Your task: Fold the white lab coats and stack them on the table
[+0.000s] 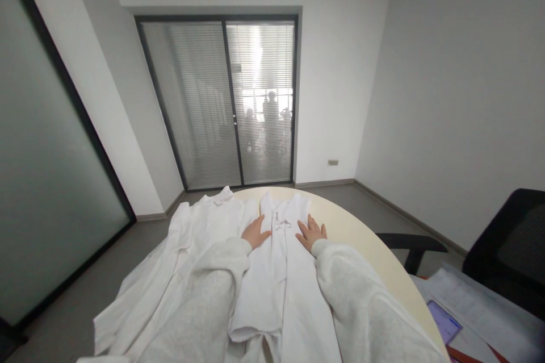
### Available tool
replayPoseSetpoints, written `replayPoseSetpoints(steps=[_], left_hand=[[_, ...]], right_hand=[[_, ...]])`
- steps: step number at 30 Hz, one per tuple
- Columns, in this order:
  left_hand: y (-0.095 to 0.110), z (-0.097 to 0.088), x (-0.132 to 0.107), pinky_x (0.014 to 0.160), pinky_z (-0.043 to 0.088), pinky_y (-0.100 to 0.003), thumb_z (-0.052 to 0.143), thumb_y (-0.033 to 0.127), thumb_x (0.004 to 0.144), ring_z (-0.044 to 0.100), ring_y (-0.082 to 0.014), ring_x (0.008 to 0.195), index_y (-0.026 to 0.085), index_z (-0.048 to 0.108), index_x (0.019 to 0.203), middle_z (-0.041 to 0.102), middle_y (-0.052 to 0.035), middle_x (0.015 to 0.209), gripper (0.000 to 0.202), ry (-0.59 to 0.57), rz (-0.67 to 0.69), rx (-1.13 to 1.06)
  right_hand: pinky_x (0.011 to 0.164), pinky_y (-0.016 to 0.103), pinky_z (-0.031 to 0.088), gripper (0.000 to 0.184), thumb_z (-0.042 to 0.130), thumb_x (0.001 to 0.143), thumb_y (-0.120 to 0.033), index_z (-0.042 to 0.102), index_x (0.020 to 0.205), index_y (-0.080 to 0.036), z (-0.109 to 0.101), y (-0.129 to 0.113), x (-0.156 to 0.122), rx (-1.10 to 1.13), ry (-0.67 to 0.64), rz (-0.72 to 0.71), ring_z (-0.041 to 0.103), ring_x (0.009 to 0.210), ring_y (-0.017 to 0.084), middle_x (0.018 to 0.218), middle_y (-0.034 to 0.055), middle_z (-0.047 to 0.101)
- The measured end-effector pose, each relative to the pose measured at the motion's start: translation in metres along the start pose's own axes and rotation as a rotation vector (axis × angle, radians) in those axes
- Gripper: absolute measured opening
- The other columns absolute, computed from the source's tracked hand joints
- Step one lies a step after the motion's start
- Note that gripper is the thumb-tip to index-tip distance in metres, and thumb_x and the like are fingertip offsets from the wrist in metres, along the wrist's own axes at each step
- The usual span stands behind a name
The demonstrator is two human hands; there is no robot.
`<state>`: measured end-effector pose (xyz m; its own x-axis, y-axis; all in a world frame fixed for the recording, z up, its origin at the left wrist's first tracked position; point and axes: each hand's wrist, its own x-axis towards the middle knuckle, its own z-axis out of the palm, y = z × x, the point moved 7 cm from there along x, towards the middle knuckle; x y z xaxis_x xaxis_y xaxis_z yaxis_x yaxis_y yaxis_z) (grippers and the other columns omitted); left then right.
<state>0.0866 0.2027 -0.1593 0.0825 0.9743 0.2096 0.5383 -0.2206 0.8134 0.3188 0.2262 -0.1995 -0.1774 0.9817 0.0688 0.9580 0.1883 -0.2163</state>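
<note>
A white garment (300, 283), which looks like a long-sleeved shirt or coat, lies lengthwise on the round table (347, 221) with a sleeve folded over its body. On its left edge rests my left hand (255, 232), fingers stretched out. My right hand (311, 232) lies flat with spread fingers on the garment's right edge, near the upper end. Neither hand grips the cloth. To the left, a second white garment (200, 226) is spread out loosely and hangs over the table's edge. My left sleeve covers part of both garments.
At the right stands a black chair (511, 238) with an armrest (413, 243). Papers (489, 306) and a phone-like purple screen (444, 317) lie on its seat. A glass door with blinds (259, 141) is set in the far wall, with blurred figures behind it. Frosted glass (51, 153) is at the left.
</note>
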Motion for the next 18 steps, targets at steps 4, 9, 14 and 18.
replayPoseSetpoints(steps=[4,9,14,18], left_hand=[[0.012,0.002,-0.002,0.1,0.029,-0.034,0.068,0.018,0.059,0.047,-0.0248,0.114,0.022,0.053,0.12,0.052,-0.0067,0.125,0.063,-0.112,0.052,-0.1],[0.029,0.015,-0.012,0.088,0.039,-0.032,0.069,0.022,0.06,0.057,-0.022,0.095,0.018,0.064,0.103,0.064,-0.0049,0.102,0.043,-0.364,-0.023,-0.437],[0.045,0.024,-0.036,0.071,0.045,-0.027,0.069,0.033,0.064,0.061,-0.0189,0.079,0.013,0.064,0.102,0.065,-0.0088,0.089,0.043,-0.646,-0.211,-0.726],[0.045,0.022,-0.047,0.056,0.043,-0.022,0.062,0.045,0.071,0.058,-0.013,0.063,0.013,0.065,0.091,0.06,-0.0056,0.071,0.038,-0.794,-0.311,-0.734]], right_hand=[[0.099,0.062,0.001,0.053,0.043,0.082,-0.043,0.037,0.133,-0.029,-0.003,-0.001,0.003,0.067,0.005,-0.066,0.014,0.133,0.028,0.148,0.0083,0.011],[0.097,0.035,0.034,0.052,0.044,0.066,-0.007,0.059,0.114,-0.021,-0.026,0.002,0.009,0.371,0.196,-0.16,0.048,0.111,0.019,0.121,0.0083,0.053],[0.079,0.027,0.044,0.038,0.043,0.052,-0.004,0.069,0.076,-0.019,-0.039,0.036,0.019,0.731,0.302,0.057,0.059,0.08,0.017,0.078,0.0026,0.066],[0.059,0.026,0.044,0.017,0.05,0.054,-0.013,0.063,0.063,-0.019,-0.037,0.059,0.026,0.937,0.223,0.192,0.054,0.054,0.014,0.051,-0.0031,0.058]])
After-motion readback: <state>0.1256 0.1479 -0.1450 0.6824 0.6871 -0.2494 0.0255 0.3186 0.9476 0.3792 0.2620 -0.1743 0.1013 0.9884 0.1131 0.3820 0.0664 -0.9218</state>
